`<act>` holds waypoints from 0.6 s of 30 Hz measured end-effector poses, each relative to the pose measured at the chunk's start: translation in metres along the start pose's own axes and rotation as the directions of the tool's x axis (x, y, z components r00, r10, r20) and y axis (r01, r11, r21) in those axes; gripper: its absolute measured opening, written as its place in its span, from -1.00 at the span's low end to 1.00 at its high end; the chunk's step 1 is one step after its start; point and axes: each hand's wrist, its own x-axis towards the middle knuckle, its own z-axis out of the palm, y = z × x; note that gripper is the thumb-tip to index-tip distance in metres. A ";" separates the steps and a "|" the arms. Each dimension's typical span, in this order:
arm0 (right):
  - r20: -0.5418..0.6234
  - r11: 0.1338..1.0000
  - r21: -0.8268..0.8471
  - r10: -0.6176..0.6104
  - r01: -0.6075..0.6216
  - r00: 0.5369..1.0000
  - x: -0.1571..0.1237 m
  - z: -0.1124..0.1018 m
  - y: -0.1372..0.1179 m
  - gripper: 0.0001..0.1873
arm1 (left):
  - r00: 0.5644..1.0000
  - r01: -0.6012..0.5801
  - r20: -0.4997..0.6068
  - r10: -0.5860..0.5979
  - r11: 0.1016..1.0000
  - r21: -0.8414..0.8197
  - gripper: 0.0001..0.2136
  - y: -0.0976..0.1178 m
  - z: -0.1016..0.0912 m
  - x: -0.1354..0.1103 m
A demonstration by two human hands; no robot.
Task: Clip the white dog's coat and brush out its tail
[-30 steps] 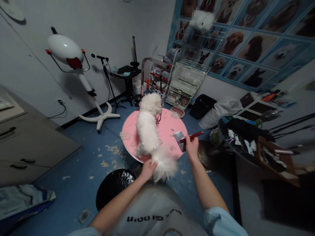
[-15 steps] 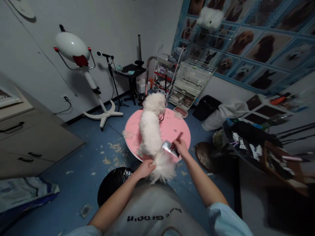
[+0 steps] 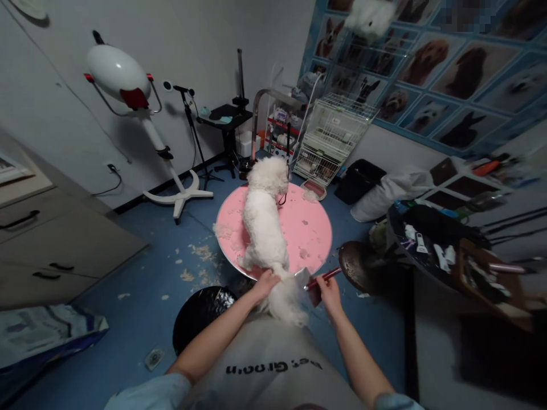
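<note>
A small white fluffy dog (image 3: pixel 264 219) stands on a round pink grooming table (image 3: pixel 311 228), facing away from me. Its fluffy tail (image 3: pixel 285 299) hangs over the near edge. My left hand (image 3: pixel 267 282) is closed around the base of the tail. My right hand (image 3: pixel 327 289) grips a slicker brush (image 3: pixel 308 279) with a red handle, its metal head touching the right side of the tail. A short leash runs from the dog's neck to a chrome arm (image 3: pixel 265 108) behind it.
Fur clumps litter the blue floor left of the table. A white stand dryer (image 3: pixel 128 85) is at the back left, grey drawers (image 3: pixel 55 245) at left, a black bin (image 3: pixel 200 324) near my knees, a wire cage (image 3: pixel 331 134) behind, and a tool-covered side table (image 3: pixel 431 245) at right.
My right hand swung the brush from the air at the right onto the dog's rump, then down along the tail. My left hand stayed on the tail base.
</note>
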 end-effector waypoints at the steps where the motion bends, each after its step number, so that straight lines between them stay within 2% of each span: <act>1: -0.066 1.000 0.004 -0.005 0.005 0.998 0.007 -0.003 -0.005 -0.65 | 1.000 -0.008 0.002 0.008 1.000 0.000 -0.52 0.001 0.000 -0.002; 3: -0.152 1.000 0.020 -0.014 0.017 0.988 0.018 0.003 -0.015 -0.66 | 0.999 -0.037 -0.008 0.037 0.999 0.015 -0.54 0.003 -0.003 -0.004; 8: -0.086 0.999 0.013 -0.043 0.044 0.995 0.036 0.037 -0.035 -0.64 | 0.997 -0.032 0.077 0.032 0.999 0.009 -0.56 0.013 -0.014 -0.012; 12: -0.170 0.997 -0.001 -0.072 0.073 0.983 0.046 0.036 -0.046 -0.69 | 0.995 0.014 0.097 -0.012 1.000 -0.017 -0.51 0.020 -0.021 -0.020; 16: -0.006 0.991 -0.057 -0.123 0.123 0.992 0.040 0.037 -0.055 -0.69 | 0.988 0.063 0.142 -0.053 0.996 -0.067 -0.49 0.023 -0.019 -0.022; 18: -0.050 0.988 -0.080 -0.134 0.130 0.990 0.041 0.038 -0.061 -0.70 | 0.988 0.074 0.143 -0.062 0.994 -0.080 -0.47 0.024 -0.018 -0.023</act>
